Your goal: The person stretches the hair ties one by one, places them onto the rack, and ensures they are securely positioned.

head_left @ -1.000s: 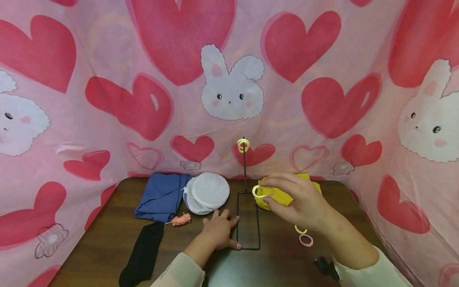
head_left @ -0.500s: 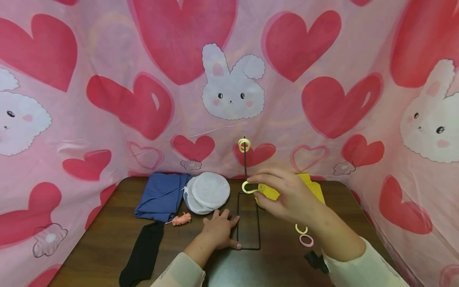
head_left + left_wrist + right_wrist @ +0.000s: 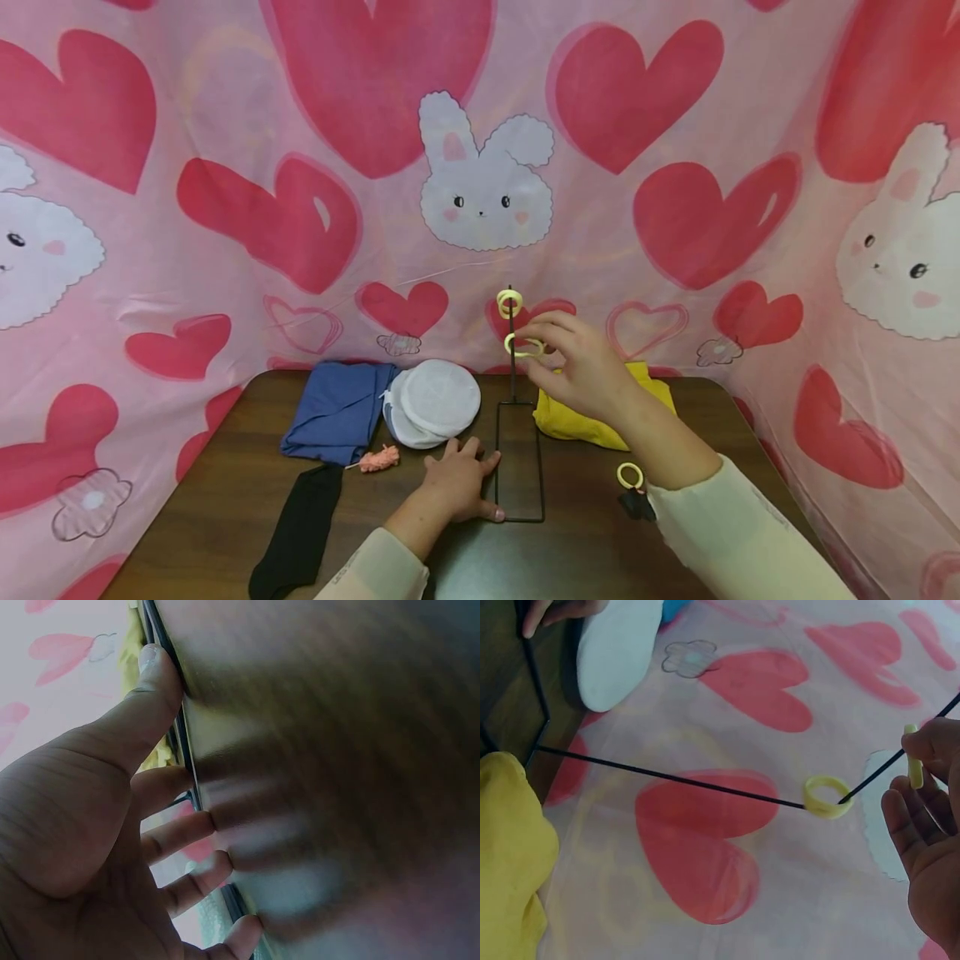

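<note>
In the head view my right hand [image 3: 581, 367] pinches a yellow ring [image 3: 517, 351] between thumb and fingers, overlapping the upright of a black wire stand [image 3: 513, 379]. The right wrist view shows this held ring [image 3: 914, 761] edge-on beside the stand's upper arm. Other yellow rings [image 3: 510, 300] hang near the top of the stand, at the bend of its rod. My left hand [image 3: 459, 483] is spread on the table along the left side of the stand's rectangular base, its thumb at the front corner. Its fingertips touch the tabletop beside the wire in the left wrist view.
A yellow cloth [image 3: 577, 421] lies right of the stand, and another yellow ring [image 3: 630, 476] lies nearer. To the left are a white round mesh bag [image 3: 441, 398], a folded blue cloth [image 3: 337, 408], an orange yarn bundle [image 3: 379, 459] and a black sock [image 3: 300, 533].
My right hand has carried the yellow ring up and left, from over the yellow cloth to the stand's upright. A pink ring on the table is now hidden by my right arm. My left hand stays put.
</note>
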`<state>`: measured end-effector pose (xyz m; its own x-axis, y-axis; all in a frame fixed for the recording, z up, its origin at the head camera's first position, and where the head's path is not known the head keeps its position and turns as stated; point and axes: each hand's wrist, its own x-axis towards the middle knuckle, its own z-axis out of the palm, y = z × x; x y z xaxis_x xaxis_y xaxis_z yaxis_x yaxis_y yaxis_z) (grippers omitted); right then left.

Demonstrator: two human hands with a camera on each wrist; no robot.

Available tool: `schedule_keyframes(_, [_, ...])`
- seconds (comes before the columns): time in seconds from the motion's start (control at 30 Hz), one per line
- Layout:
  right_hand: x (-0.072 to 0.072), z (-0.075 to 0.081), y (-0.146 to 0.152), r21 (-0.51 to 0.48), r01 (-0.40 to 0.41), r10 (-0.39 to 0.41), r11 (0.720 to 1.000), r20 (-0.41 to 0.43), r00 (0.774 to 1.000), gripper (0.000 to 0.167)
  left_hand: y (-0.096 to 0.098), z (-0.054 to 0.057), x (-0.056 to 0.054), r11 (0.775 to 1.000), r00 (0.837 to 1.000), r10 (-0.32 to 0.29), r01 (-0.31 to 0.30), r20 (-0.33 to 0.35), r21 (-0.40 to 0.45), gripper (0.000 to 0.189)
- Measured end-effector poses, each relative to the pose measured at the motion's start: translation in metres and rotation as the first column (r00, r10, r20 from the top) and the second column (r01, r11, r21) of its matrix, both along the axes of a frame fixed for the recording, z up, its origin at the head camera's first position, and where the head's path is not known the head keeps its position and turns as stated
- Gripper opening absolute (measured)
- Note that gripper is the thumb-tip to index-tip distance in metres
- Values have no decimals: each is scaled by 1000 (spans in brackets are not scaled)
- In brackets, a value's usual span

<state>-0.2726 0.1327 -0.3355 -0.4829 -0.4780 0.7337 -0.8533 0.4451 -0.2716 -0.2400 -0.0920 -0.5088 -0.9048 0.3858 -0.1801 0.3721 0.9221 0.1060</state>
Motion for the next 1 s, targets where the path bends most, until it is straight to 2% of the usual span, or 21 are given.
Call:
schedule_keyframes(0.17, [-20,-3,-4,-24,89,-89,996,-12,996,31,1,0,0,1000,1000,-7,7,-3,-2,96])
schedule_keyframes(0.33, [-38,-9,-9,-38,161,-160,986,32,987,34,1,0,1,1000,1000,-7,7,-2,-2,97])
schedule_keyframes(0.57, [-52,-12,-12,-65,240,-235,969,68,970,37,2,-1,0,1000,1000,-10,10,-5,-5,96])
schedule_keyframes(0.73, [-49,-15,-7,-51,262,-256,964,96,962,37,2,-1,1,1000,1000,-10,10,-10,-6,97])
schedule_keyframes(0.9, [-35,-24,7,-49,266,-258,963,129,957,33,1,0,1,1000,1000,-5,5,-13,2,97])
schedule_keyframes(1.0, [-27,-31,18,-47,256,-250,965,116,961,32,0,-1,1,1000,1000,-6,6,-16,7,97])
